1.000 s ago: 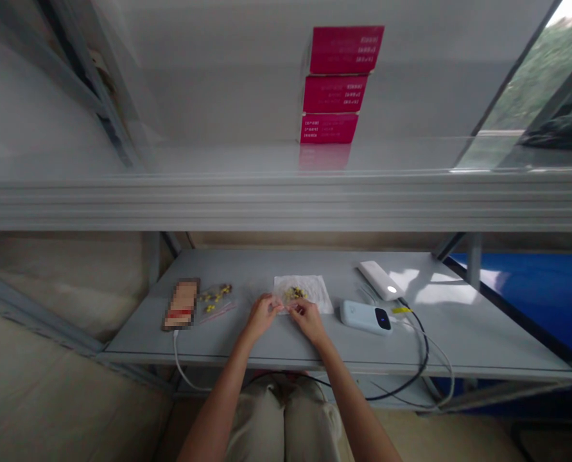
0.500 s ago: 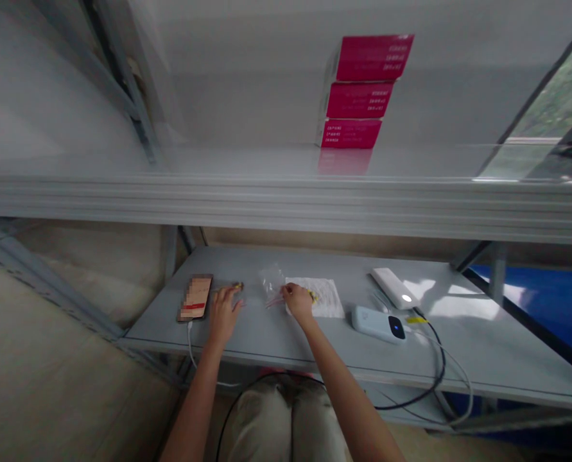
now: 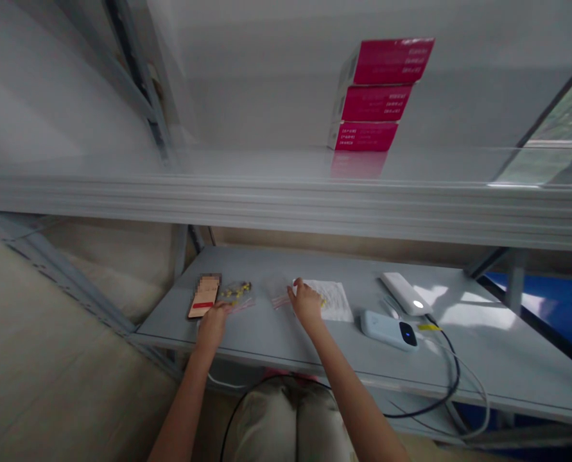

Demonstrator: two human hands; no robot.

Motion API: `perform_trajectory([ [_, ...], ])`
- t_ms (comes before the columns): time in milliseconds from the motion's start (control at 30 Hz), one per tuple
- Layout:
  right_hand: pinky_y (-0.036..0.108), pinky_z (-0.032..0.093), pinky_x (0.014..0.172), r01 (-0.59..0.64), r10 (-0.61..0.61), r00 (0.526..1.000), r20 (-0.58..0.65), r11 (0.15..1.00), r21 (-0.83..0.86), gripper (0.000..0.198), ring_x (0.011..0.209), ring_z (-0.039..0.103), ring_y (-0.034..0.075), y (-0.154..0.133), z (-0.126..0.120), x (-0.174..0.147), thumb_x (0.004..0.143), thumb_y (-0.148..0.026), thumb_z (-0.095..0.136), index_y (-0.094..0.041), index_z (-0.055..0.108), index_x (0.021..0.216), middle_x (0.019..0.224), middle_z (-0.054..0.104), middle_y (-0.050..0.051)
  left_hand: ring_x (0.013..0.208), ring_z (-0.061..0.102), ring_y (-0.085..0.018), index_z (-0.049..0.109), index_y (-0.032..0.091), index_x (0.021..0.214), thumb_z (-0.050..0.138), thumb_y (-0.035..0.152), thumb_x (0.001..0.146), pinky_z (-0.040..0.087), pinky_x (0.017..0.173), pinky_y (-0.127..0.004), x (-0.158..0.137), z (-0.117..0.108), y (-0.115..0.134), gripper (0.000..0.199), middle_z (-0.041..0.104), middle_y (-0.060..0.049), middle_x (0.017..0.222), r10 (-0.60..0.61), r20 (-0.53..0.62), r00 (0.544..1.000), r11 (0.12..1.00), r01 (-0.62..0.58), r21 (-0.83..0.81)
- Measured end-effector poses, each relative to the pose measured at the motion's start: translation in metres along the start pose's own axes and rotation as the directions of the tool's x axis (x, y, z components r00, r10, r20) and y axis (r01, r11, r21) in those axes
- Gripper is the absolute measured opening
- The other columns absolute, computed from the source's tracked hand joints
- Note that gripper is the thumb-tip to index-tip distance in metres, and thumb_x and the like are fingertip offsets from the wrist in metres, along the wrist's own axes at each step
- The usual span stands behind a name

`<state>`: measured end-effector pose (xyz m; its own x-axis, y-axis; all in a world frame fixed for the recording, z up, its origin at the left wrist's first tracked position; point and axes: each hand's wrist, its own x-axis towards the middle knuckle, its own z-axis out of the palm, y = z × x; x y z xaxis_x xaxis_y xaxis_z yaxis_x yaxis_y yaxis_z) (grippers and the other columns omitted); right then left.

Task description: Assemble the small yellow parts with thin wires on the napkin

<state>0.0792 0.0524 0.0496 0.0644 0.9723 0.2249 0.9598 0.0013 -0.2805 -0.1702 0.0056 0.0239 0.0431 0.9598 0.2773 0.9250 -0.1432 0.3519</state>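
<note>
My left hand (image 3: pixel 212 326) rests at the lower right edge of a phone (image 3: pixel 205 297), its fingers stretched out. Just right of its fingertips lies a clear zip bag (image 3: pixel 241 304) with several small yellow and dark pieces (image 3: pixel 237 290); their kind is too small to tell. My right hand (image 3: pixel 307 305) is over the left part of a white paper sheet (image 3: pixel 334 301), thumb and fingers apart. Small yellow pieces (image 3: pixel 323 301) show on the sheet beside it. Another clear zip bag (image 3: pixel 280 299) lies flat at its thumb.
A pale blue power bank (image 3: pixel 386 329) and a white device (image 3: pixel 404 293) with cables lie to the right. A black cable (image 3: pixel 454 378) hangs over the front edge. Above the table, a shelf edge (image 3: pixel 286 205) crosses the view, with stacked magenta boxes (image 3: pixel 375 102) on it.
My left hand has slid left, off the bag with yellow pieces, to the phone. My right hand has parted its pinched fingers and shifted slightly right. The view has turned a little left.
</note>
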Motion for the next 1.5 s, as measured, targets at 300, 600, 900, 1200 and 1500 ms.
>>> perform_trajectory([
  [300,0.027,0.051,0.069,0.141,-0.232,0.973,-0.011,0.554,0.821,0.031,0.08,0.064,0.017,0.005,0.0,-0.023,0.081,-0.039,0.05,-0.02,0.064,0.101,0.099,0.068,0.005,0.067,0.06,-0.013,0.062,0.017,0.075,0.053,0.022,0.079,0.046,0.06,-0.022,0.023,0.016,0.096,0.011,0.065,-0.002,0.073,-0.049,-0.226,0.973,0.863,-0.072,-0.5],
  [600,0.035,0.05,0.082,0.094,-0.052,0.996,-0.078,0.525,0.846,0.035,0.09,0.064,0.023,0.052,-0.013,-0.005,0.077,-0.042,0.054,-0.018,0.069,0.097,0.098,0.069,0.005,0.064,0.057,-0.012,0.062,0.017,0.078,0.053,0.015,0.078,0.043,0.064,-0.022,0.056,0.058,0.168,0.009,0.064,-0.003,0.071,0.197,-0.193,0.961,0.875,-0.261,-0.408],
  [900,0.036,0.048,0.083,0.158,-0.192,0.98,-0.06,0.549,0.821,0.038,0.09,0.063,0.022,0.068,-0.009,0.002,0.081,-0.043,0.047,-0.018,0.068,0.1,0.099,0.069,0.005,0.07,0.059,-0.014,0.065,0.019,0.078,0.052,0.017,0.078,0.044,0.068,-0.024,0.065,0.075,0.161,0.013,0.067,-0.003,0.076,0.254,-0.109,0.961,0.779,-0.271,-0.566],
  [1200,0.028,0.047,0.073,0.172,-0.281,0.96,0.0,0.587,0.791,0.037,0.079,0.062,0.018,0.07,-0.002,0.004,0.081,-0.044,0.047,-0.017,0.069,0.093,0.085,0.069,0.005,0.064,0.055,-0.011,0.064,0.017,0.082,0.051,0.021,0.079,0.042,0.064,-0.022,0.062,0.076,0.153,0.015,0.064,-0.003,0.073,0.279,-0.056,0.959,0.803,-0.265,-0.534],
  [1500,0.024,0.042,0.06,0.194,-0.276,0.961,-0.017,0.632,0.75,0.043,0.062,0.054,0.015,0.076,0.002,0.003,0.086,-0.044,0.037,-0.013,0.065,0.072,0.065,0.062,0.003,0.068,0.056,-0.012,0.064,0.017,0.077,0.048,0.019,0.081,0.043,0.067,-0.022,0.062,0.076,0.155,0.017,0.063,-0.002,0.072,0.301,-0.028,0.953,0.724,-0.248,-0.644],
])
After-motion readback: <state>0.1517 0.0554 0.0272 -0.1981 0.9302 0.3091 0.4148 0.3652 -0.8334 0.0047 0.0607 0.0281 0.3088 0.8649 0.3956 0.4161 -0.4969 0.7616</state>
